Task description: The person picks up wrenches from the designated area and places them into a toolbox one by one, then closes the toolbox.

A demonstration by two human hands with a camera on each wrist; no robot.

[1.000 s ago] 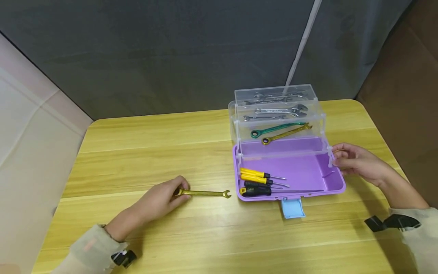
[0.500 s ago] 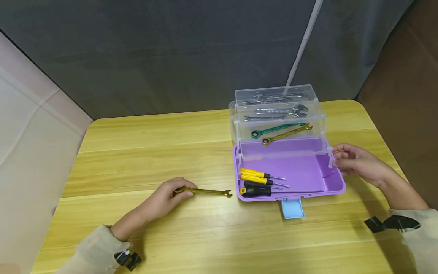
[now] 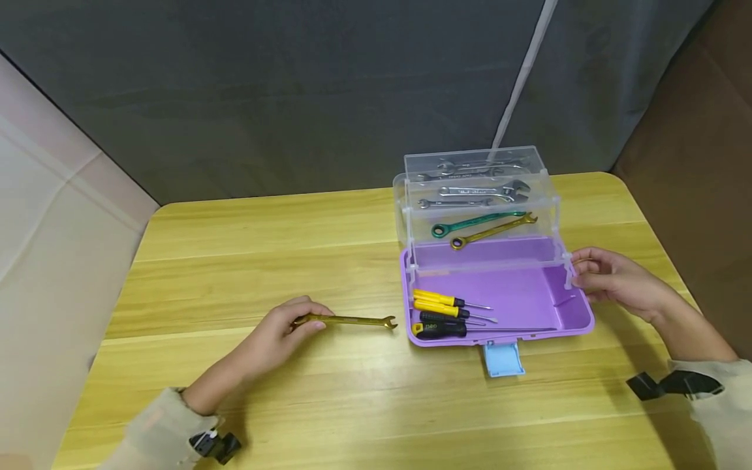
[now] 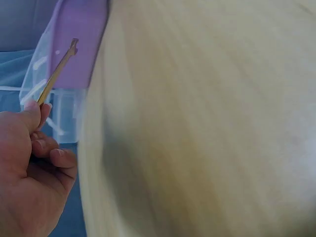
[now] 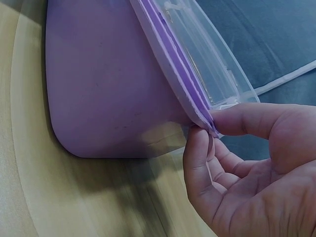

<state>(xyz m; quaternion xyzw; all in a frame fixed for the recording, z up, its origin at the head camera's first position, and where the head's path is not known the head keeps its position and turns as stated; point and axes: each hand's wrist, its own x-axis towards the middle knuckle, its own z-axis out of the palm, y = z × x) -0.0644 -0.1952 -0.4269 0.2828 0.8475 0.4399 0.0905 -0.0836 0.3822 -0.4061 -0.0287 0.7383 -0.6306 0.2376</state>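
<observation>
My left hand (image 3: 288, 333) pinches a gold combination wrench (image 3: 358, 320) near one end, which the fingers hide. In the left wrist view the open end of the wrench (image 4: 73, 47) points toward the purple toolbox (image 4: 79, 69). Between thumb and index finger, my right hand (image 3: 623, 282) pinches the rim of the purple toolbox (image 3: 572, 326) at its right side; the right wrist view shows this grip on the box rim (image 5: 185, 101). Several screwdrivers (image 3: 440, 308) with yellow or black handles lie at the left of the toolbox floor.
Raised clear trays (image 3: 482, 254) hold a green wrench (image 3: 476, 223), another gold wrench (image 3: 493, 232) and several silver wrenches (image 3: 478, 191). A light blue latch (image 3: 503, 359) hangs from the box front. Wooden tabletop (image 3: 264, 261) stretches left of the box, with a dark curtain (image 3: 264, 98) behind.
My left hand has shifted its hold on the gold wrench and moved it slightly away from me, apparently raised off the table. The right hand keeps its place on the toolbox rim.
</observation>
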